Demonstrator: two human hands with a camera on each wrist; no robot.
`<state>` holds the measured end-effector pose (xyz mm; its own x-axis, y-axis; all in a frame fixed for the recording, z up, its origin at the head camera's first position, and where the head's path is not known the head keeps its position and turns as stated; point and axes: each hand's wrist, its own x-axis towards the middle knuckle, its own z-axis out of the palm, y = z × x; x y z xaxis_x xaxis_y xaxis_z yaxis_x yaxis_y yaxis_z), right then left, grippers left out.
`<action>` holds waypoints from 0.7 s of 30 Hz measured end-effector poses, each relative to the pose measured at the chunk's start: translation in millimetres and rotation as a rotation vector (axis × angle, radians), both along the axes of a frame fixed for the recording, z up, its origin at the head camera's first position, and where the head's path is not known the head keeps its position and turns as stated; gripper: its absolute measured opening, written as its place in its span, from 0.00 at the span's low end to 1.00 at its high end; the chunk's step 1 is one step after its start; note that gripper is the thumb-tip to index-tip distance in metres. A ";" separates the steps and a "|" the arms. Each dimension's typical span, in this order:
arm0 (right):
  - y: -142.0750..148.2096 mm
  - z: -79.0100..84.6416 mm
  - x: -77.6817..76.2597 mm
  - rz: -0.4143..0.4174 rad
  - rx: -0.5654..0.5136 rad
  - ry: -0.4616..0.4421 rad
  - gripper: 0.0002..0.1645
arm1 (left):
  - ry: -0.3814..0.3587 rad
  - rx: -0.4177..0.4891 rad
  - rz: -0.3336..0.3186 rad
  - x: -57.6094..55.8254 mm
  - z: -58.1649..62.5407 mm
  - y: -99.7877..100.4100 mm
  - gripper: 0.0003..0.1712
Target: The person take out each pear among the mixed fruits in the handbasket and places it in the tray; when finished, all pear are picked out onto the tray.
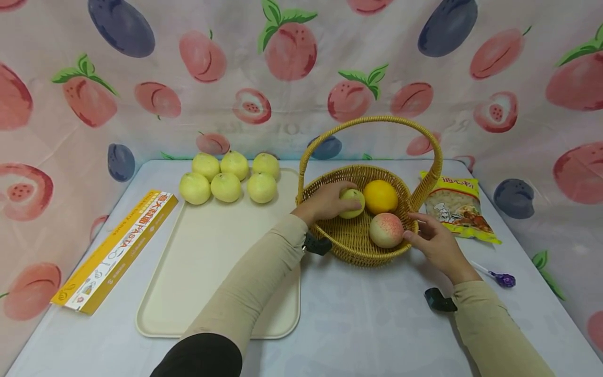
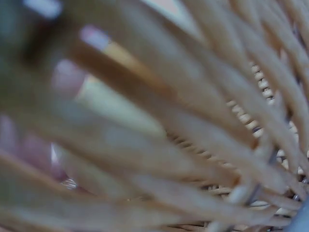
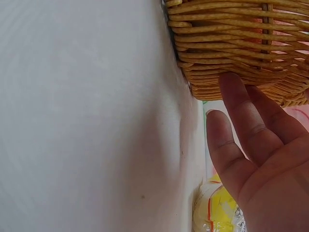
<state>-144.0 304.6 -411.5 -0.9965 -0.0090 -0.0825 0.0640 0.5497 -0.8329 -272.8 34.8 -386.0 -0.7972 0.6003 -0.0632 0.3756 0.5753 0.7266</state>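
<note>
A yellow wicker basket (image 1: 363,256) with a tall arched handle stands right of the tray. Inside it my left hand (image 1: 327,200) grips a round green apple (image 1: 352,203). An orange (image 1: 380,197) and a pink-and-cream peach (image 1: 386,230) lie beside that apple. At the basket's right side my right hand (image 1: 435,243) holds the rim, thumb near the peach. The right wrist view shows the fingers (image 3: 251,125) of that hand against the outer weave (image 3: 231,53). Blurred wicker strands (image 2: 193,116) fill most of the left wrist view and partly hide the left hand.
Several green apples (image 1: 226,187) sit along the back of a cream tray (image 1: 216,262). A long pasta box (image 1: 115,251) lies left of it. To the right are a yellow-edged pasta bag (image 1: 457,207) and a purple-wrapped lollipop (image 1: 503,279). A fruit-print cloth hangs behind.
</note>
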 end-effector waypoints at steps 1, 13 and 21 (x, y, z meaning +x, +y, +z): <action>0.1 0.0 -0.2 0.000 0.000 -0.002 0.43 | -0.009 -0.002 0.002 -0.1 -0.2 0.4 0.36; 1.1 -1.1 -2.0 0.014 -0.010 0.011 0.41 | 0.019 -0.066 -0.027 -1.1 1.0 3.2 0.40; 0.7 0.6 -0.7 0.005 -0.013 -0.011 0.42 | 0.098 -0.002 -0.079 -0.3 0.7 3.4 0.40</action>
<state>-144.7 305.4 -410.8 -0.9956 -0.0156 -0.0928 0.0698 0.5393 -0.8392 -273.1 38.2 -385.3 -0.7497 0.6617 0.0111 0.4889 0.5426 0.6830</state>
